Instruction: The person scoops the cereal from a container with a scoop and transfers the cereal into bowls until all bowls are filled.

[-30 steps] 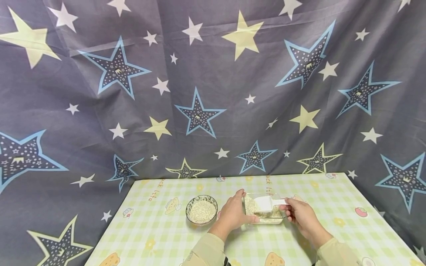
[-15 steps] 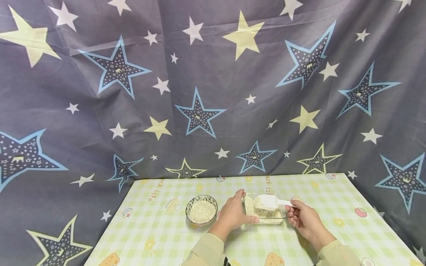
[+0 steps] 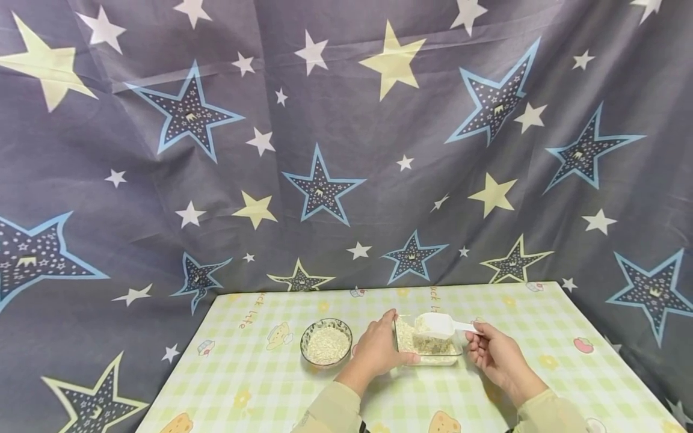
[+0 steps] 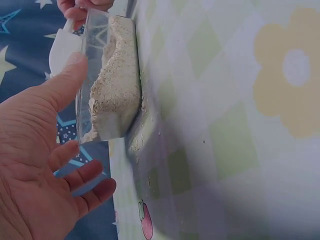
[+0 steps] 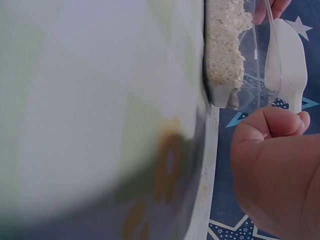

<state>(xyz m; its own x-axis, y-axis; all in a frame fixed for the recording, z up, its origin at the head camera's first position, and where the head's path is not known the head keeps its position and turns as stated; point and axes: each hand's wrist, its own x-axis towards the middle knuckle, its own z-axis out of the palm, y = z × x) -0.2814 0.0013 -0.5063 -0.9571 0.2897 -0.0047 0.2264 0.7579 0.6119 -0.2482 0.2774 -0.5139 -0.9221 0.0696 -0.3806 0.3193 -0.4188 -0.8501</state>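
Note:
My right hand pinches the handle of a white scoop. The scoop hangs over a clear rectangular container partly filled with pale oat flakes, and some flakes show in the scoop's mouth. My left hand holds the container's left end, its thumb at the front rim and its fingers round toward the back corner. In the left wrist view, the lower fingers are spread and bent beside that end. To the left stands a patterned bowl with more flakes in it.
Under everything is a table with a green-and-white checked cloth. A dark curtain with stars hangs behind the table's back edge. A few loose flakes lie on the cloth beside the container.
The scoop has risen from the flakes and shifted slightly to the right, now carrying some flakes. My right hand moved right with it. My left hand has stayed on the container.

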